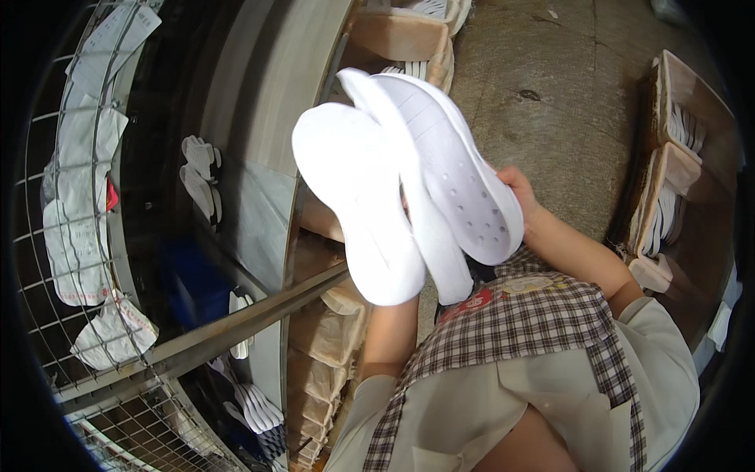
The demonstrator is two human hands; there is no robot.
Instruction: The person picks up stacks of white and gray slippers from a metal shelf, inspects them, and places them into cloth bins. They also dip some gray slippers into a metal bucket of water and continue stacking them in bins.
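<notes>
At the far left, pale sheets (77, 244) show through a wire mesh (59, 161). Next, small white pieces (200, 189) sit on a dark surface, and below them a metal bar (244, 316) slants up toward a stack of lined crates (334, 338). The left forearm (391, 334) rises behind the held white soles (358, 197), which are raised in front of a checked apron (519, 322); the left hand (405, 203) is all but hidden there, so I cannot tell how its fingers stand. The soles are fanned, the right one dotted with holes. The right hand (515, 190) has its fingers bent onto that one's outer edge, gripping it. At the far right, liner-covered baskets (686, 88) hold more soles (667, 216)
</notes>
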